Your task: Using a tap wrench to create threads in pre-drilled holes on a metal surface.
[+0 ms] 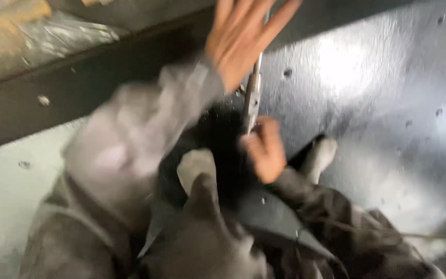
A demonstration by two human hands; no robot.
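The view is blurred. My left hand [241, 39] is raised at the top centre with its fingers spread, at the end of a grey sleeve. It holds nothing that I can see. A slim metal tool [252, 98] stands nearly upright just below it, and its upper end runs behind that palm. My right hand [265, 150] is closed around the tool's lower end. Under the tool lies a dark patch [218, 134] on the metal surface.
A grey metal plate [378, 93] with several small bolt holes fills the right side. A dark beam [78, 82] with bolts crosses the upper left. My knees and dark trousers [207, 232] fill the bottom, with a light shoe tip [323, 155] at the right.
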